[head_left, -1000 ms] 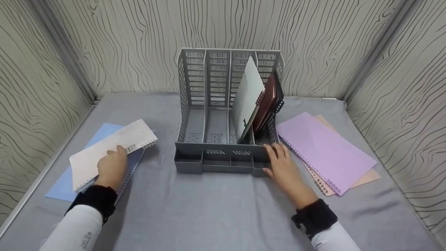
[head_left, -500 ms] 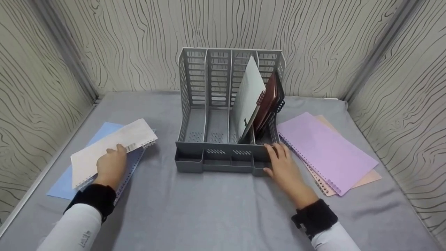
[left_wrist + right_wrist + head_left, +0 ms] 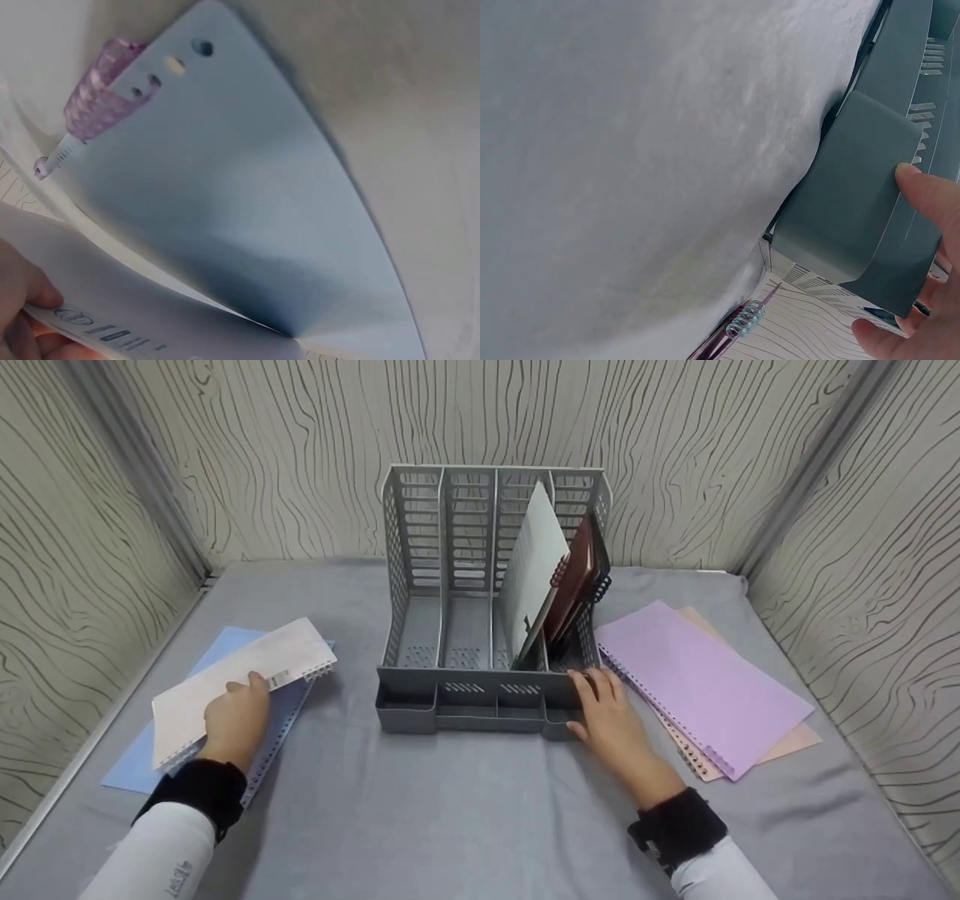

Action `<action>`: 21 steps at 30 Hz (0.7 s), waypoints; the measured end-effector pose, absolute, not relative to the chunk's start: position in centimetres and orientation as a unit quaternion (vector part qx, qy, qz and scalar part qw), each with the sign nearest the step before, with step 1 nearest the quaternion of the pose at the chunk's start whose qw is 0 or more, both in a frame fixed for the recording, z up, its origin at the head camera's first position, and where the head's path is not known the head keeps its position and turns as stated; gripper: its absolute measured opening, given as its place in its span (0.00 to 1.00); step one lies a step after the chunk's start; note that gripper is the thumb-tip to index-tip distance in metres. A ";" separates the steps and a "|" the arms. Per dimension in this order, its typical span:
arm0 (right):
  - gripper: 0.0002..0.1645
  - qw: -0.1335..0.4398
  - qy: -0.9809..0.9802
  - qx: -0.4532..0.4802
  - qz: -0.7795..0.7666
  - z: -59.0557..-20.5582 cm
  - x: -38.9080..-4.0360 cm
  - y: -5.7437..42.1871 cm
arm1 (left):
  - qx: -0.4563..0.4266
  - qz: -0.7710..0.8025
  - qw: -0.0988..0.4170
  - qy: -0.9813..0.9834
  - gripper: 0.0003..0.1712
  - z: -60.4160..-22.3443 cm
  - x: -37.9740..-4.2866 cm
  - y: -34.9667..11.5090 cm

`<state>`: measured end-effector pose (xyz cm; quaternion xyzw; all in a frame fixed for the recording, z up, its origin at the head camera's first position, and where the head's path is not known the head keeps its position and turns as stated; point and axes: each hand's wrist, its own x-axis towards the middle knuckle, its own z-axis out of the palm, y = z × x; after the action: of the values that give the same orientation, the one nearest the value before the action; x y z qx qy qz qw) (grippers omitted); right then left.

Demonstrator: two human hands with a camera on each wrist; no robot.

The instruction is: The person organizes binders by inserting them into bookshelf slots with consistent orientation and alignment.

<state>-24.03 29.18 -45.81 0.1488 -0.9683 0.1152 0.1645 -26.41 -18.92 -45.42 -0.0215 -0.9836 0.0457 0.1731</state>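
My left hand (image 3: 236,720) pinches the long edge of a pale spiral notebook (image 3: 289,649) on the left side of the table. In the left wrist view, the thumb of the left hand (image 3: 19,300) lies on that notebook (image 3: 165,304), with fingers beneath. Under it rests a blue spiral notebook (image 3: 131,765), whose binding is purple. My right hand (image 3: 615,727) grips the front right corner of a grey desk file rack (image 3: 409,679). Its thumb is on the front rim of a small compartment; other fingers reach over the wall behind.
In the rack's right-hand slots lean a white spiral notebook (image 3: 534,570), a brown notebook (image 3: 571,577) and a black one (image 3: 600,566). The two left slots hold nothing. Right of the rack, a purple notebook (image 3: 697,682) overlaps a peach one (image 3: 799,744). Patterned walls (image 3: 300,457) enclose the table.
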 end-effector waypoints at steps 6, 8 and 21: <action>0.45 0.153 -0.970 0.148 0.122 -45.8 -23.9 29.0 | -0.019 0.034 0.175 -0.984 0.15 -45.2 -26.0 -19.0; 0.45 0.152 -0.970 0.146 0.120 -45.8 -23.9 29.0 | -0.019 0.034 0.177 -0.984 0.15 -45.2 -26.0 -19.1; 0.45 0.167 -0.966 0.153 0.120 -45.6 -23.9 29.2 | -0.023 0.027 0.220 -0.975 0.15 -44.9 -26.5 -19.1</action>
<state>-23.93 29.17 -45.64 0.1533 -0.9664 0.1204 0.1673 -26.47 -19.12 -44.86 -0.0227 -0.9750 0.0271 0.2195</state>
